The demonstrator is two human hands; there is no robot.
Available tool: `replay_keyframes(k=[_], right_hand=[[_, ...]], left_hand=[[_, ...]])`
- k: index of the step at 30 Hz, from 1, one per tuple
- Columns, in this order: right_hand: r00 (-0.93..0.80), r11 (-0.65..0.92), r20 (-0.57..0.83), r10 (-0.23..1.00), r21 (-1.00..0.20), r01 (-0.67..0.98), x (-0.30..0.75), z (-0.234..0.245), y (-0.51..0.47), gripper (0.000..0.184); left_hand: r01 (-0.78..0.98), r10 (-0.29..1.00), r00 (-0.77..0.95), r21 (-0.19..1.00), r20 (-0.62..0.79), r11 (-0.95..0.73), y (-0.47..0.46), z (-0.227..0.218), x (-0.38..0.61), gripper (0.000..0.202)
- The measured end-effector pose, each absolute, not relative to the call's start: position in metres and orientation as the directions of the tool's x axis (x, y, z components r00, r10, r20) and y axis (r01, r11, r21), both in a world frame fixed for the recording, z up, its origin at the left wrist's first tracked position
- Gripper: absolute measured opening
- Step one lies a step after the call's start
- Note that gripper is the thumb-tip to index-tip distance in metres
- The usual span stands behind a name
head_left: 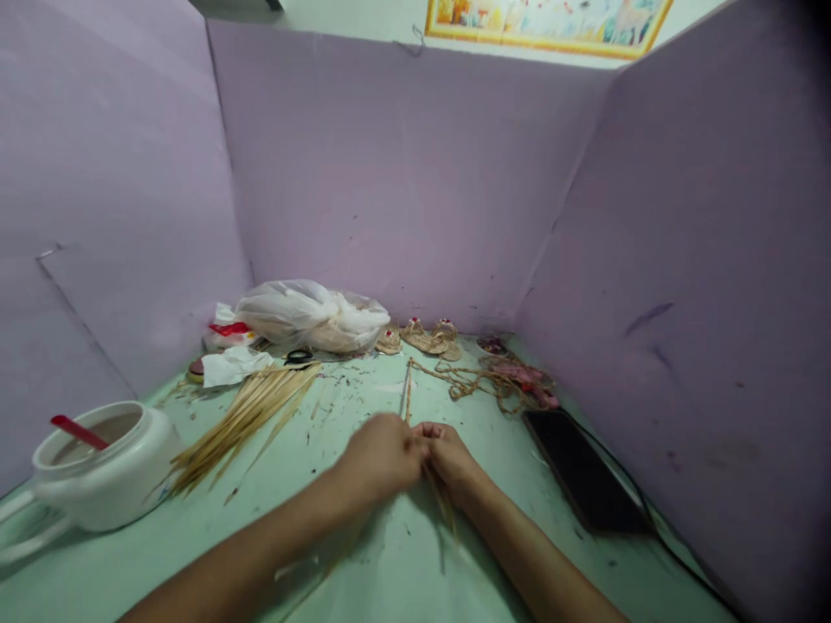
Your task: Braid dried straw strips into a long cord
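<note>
Close together at the middle of the table, my left hand (pixel 384 452) and my right hand (pixel 449 457) are closed around the near end of a thin straw cord (pixel 409 394). The cord runs away from me, and at its far end it bends right into a loose tangle of cord (pixel 464 381). Loose straw strands (pixel 442 504) hang out below my fingers toward me. My left hand is smeared by motion, and its fingertips are partly hidden. The right fingers are pinched together next to it. To the left lies a fanned bundle of dry straw strips (pixel 250 420).
A white mug (pixel 107 506) with a red handle in it stands at left. Black scissors (pixel 299 356), a tied plastic bag (pixel 312 316) and small woven straw pieces (pixel 421 337) lie at the back. A dark phone (pixel 588 472) with a cable lies right. Purple panels (pixel 415 182) enclose the table.
</note>
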State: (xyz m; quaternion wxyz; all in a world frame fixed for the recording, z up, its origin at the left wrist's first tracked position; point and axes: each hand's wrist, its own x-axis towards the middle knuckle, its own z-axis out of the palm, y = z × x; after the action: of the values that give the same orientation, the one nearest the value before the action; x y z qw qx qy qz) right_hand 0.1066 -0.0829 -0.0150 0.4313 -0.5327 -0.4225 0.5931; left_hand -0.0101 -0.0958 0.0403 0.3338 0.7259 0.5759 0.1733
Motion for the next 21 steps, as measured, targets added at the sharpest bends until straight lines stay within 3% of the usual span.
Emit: replay_keyframes(k=[2, 4, 6, 8, 15, 21], right_hand=[[-0.093, -0.275, -0.272, 0.958, -0.961, -0.028, 0.108, -0.015, -0.083, 0.003], [-0.119, -0.272, -0.268, 0.956, -0.962, -0.017, 0.108, -0.014, -0.084, 0.006], [-0.137, -0.248, -0.239, 0.961, -0.968, -0.048, 0.108, -0.014, -0.084, 0.007], [-0.171, -0.216, -0.201, 0.965, -0.973, -0.079, 0.109, -0.013, -0.084, 0.007], [-0.289, -0.121, -0.105, 0.952, -0.992, -0.039, 0.119, -0.009, -0.083, 0.013], [-0.337, -0.164, -0.126, 0.933, -0.983, -0.086, 0.128, -0.013, -0.079, 0.014]], left_hand=[[0.663, 0.986, 0.164, 0.743, -0.028, -0.09, -0.08, 0.045, -0.02, 0.019], [0.537, 0.956, 0.168, 0.836, -0.239, 0.115, -0.069, 0.044, -0.024, 0.02], [0.438, 0.85, 0.29, 0.85, -0.44, 0.291, -0.064, 0.036, -0.023, 0.018], [0.396, 0.757, 0.396, 0.841, -0.52, 0.369, -0.063, 0.026, -0.021, 0.017], [0.257, 0.625, 0.562, 0.832, -0.543, 0.492, -0.053, 0.012, -0.028, 0.018], [0.146, 0.567, 0.668, 0.832, -0.482, 0.535, -0.048, 0.002, -0.035, 0.014]])
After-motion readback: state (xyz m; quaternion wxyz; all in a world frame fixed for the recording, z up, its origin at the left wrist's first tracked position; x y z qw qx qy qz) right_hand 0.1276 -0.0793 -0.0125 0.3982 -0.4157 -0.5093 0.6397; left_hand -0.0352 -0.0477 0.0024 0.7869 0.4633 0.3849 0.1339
